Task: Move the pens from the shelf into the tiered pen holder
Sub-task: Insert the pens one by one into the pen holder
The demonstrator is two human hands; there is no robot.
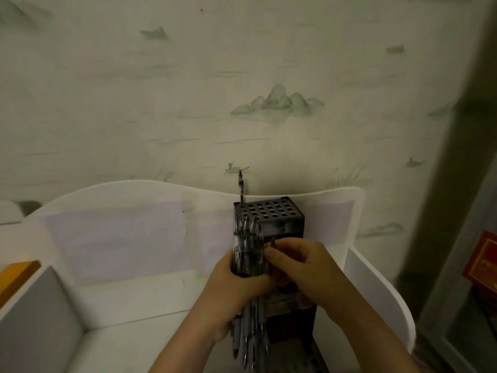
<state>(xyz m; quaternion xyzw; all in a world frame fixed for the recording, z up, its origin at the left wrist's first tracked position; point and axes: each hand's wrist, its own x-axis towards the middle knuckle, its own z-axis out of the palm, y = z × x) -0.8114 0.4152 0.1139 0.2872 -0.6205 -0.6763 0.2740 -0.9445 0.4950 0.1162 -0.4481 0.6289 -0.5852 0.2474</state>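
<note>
The left hand (236, 289) grips a bundle of pens (248, 267), fingers curled round the barrels near mid-length; the bundle stands roughly upright, its upper ends fanned out in front of the holder's left edge. The right hand (301, 267) pinches the top of a single pen (272, 243) at the right side of the bundle — thumb and forefinger closed on it, apparently separating it from the rest.

The tiered pen holder (271, 214) stands on the white shelf (121, 300), against the shelf's wavy back panel (134, 188). It is a dark block with a grid of round holes in its top tier. The lower tiers are largely hidden behind the hands.

Progress, as judged from this view:
- One pen (241, 189) stands seated in a rear-left hole of the top tier.
- The remaining visible holes are vacant.
- The bundle is off the shelf but not yet placed — almost all of the task remains.

An orange-edged object (18, 273) lies at the left, a red box (481, 259) at the right, both well apart from the holder. The frame is dim and blurred; the pen count cannot be determined.
</note>
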